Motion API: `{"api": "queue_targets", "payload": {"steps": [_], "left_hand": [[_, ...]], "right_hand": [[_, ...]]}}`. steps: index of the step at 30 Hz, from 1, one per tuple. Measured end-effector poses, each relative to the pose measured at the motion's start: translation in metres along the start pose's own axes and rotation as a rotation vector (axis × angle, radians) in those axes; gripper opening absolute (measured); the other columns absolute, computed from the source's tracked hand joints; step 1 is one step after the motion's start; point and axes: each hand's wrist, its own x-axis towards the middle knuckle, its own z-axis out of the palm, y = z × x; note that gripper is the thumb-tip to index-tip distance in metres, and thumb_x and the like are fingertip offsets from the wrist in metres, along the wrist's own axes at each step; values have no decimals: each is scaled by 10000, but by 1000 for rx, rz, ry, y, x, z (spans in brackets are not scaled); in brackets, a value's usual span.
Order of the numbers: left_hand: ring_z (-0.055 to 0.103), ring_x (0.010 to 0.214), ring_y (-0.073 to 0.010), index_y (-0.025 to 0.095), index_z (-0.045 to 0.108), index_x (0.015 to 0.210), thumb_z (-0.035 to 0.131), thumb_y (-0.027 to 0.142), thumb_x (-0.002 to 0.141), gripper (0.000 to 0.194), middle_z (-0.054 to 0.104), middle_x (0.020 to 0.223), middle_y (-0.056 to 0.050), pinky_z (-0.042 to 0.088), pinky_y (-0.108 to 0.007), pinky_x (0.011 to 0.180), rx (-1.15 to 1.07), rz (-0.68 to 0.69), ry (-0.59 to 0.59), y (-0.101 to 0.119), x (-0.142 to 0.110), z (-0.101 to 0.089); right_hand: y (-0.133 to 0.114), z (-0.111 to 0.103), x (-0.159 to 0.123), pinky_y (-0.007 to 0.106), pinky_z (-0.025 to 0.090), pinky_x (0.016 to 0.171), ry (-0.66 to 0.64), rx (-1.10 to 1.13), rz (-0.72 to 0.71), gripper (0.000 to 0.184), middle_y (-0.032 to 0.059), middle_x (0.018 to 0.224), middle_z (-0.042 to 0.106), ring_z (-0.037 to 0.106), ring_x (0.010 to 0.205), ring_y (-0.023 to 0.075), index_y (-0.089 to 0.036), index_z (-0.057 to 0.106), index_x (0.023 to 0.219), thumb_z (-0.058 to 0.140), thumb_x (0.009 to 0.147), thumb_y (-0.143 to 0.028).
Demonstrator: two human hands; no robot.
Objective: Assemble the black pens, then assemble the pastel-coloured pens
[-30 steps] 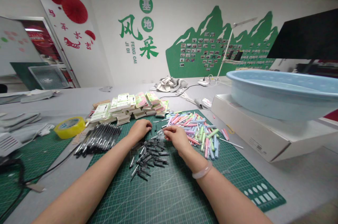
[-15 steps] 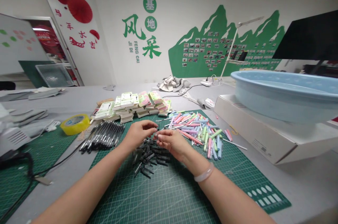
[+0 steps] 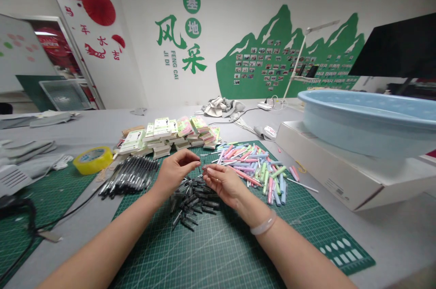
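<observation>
My left hand is closed in a pinch over the middle of the green cutting mat. Close by on its right, my right hand has thumb and fingers pressed together. Whatever lies in either set of fingertips is too small and blurred to name. Below both hands spreads a loose pile of short black pen parts, perhaps caps. Left of my left hand, black pens lie side by side. Pastel pen parts in pink, green, blue and purple are heaped beyond my right hand.
Stacked small boxes stand behind the pens. Yellow tape sits at left, near a black cable. A blue basin rests on a white box at right. Grey cloth lies at the back.
My fingertips have drawn slightly apart, the left hand shifting a little left and up. The pile beneath looks the same.
</observation>
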Motion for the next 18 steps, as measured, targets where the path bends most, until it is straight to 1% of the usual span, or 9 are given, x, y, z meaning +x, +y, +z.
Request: {"api": "queue_targets", "payload": {"steps": [4,6,11,14,16,18], "left_hand": [[607,718,-145,176,658,812,674,321,727,170,672,754,-10,471,-231,657,53,6,-8,0,-7,9],[610,713,-147,176,660,815,673,328,726,176,674,752,-11,473,-230,650,48,-2,3,0,-9,12],[611,682,-147,173,664,808,658,332,736,175,672,725,-9,473,-229,629,57,-22,29,2,-11,14],[605,639,-142,168,665,788,649,335,739,175,667,701,-8,472,-230,603,60,-46,43,5,-12,15],[604,629,-142,167,668,784,646,338,739,178,667,697,-9,473,-233,600,64,-51,44,6,-13,16],[610,639,-145,171,674,795,643,341,741,181,673,712,-11,477,-238,612,73,-47,44,6,-14,17]], "right_hand": [[1,0,-1,185,465,594,22,-71,-27,245,31,745,646,588,603,75,-120,674,838,761,645,-242],[1,1,-1,193,461,593,44,-123,-66,239,34,749,651,580,597,76,-119,672,831,755,644,-243],[4,4,0,260,483,633,50,-308,-229,189,30,729,665,593,606,115,-134,668,822,707,659,-220],[4,5,-1,266,471,590,63,-477,-327,143,8,652,656,593,569,133,-155,662,796,678,659,-193],[2,6,-2,260,455,548,80,-530,-346,108,-4,603,643,580,525,134,-163,654,766,662,660,-183],[1,8,-3,258,447,527,89,-529,-337,87,-4,586,640,571,500,132,-164,650,745,653,659,-177]]}}
